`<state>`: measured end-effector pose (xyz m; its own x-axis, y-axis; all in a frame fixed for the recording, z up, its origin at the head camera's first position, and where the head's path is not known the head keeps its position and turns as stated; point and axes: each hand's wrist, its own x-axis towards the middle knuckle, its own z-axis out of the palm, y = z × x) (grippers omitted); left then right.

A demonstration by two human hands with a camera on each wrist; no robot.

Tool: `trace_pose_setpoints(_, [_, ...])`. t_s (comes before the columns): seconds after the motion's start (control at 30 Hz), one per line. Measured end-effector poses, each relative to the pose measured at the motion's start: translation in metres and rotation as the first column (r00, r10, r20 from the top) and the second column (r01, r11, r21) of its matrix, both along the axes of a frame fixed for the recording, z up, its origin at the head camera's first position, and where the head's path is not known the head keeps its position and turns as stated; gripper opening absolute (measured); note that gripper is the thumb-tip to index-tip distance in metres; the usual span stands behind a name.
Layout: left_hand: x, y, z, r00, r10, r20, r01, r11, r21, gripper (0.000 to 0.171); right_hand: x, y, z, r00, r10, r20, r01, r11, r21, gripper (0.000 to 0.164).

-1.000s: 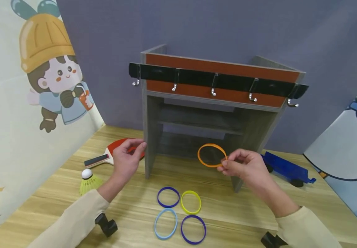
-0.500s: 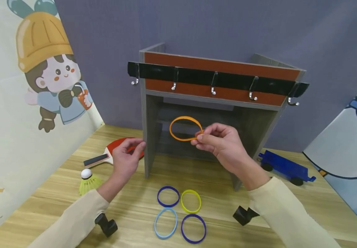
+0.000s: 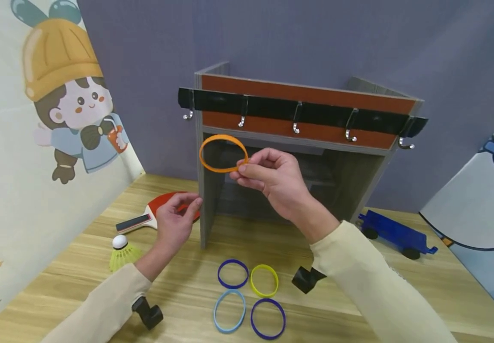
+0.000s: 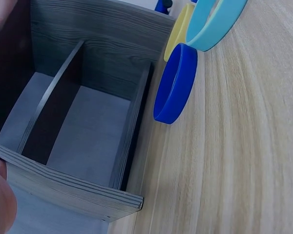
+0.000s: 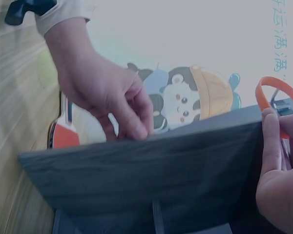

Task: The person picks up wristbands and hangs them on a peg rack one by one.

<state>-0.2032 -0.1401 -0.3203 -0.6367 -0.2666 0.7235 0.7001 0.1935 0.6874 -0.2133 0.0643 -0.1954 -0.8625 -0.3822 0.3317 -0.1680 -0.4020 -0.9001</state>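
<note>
My right hand (image 3: pixel 279 186) pinches an orange silicone wristband (image 3: pixel 223 153) between thumb and fingers, in front of the rack's upper left opening. The band hangs just below a black strip (image 3: pixel 268 105) with several silver hooks, apart from the leftmost hook (image 3: pixel 188 114). The strip crosses the red front of a grey wooden rack (image 3: pixel 207 190). My left hand (image 3: pixel 176 224) rests its loosely bent fingertips against the rack's left side panel; the right wrist view shows them on its outer side. Two dark blue wristbands (image 3: pixel 268 318), a yellow one (image 3: pixel 264 281) and a light blue one (image 3: pixel 230 311) lie on the table.
A red table tennis bat (image 3: pixel 163 207) and a yellow shuttlecock (image 3: pixel 123 252) lie left of the rack. To its right stands a blue toy trailer (image 3: pixel 395 232). A grey-purple backdrop (image 3: pixel 298 38) rises behind.
My right hand has carried the orange wristband leftward and up, from the rack's lower right to just under the left hooks. The left hand has stayed at the side panel.
</note>
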Motion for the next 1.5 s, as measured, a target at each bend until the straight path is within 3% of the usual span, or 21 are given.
trace_pose_setpoints(0.33, [0.000,0.001,-0.002,1.000,-0.010,-0.003,0.010,1.000,-0.002,0.011,-0.003,-0.033,0.013,0.999,0.041,-0.002,-0.041,0.995,-0.089,0.010])
trace_pose_setpoints(0.7, [-0.003,0.002,-0.003,0.999,-0.033,-0.033,0.034,0.999,0.019,0.011,-0.003,-0.044,0.016,0.999,0.038,0.009,-0.036,0.985,-0.171,0.011])
trace_pose_setpoints(1.17, [-0.003,0.000,-0.004,1.000,-0.020,-0.018,0.020,1.000,0.014,0.012,-0.003,-0.049,0.012,1.000,-0.002,0.016,0.004,0.990,-0.138,0.009])
trace_pose_setpoints(1.5, [-0.002,-0.001,-0.003,1.000,-0.016,-0.010,0.016,1.000,0.012,0.012,-0.005,-0.050,0.006,0.999,-0.035,0.039,0.037,0.998,-0.046,0.008])
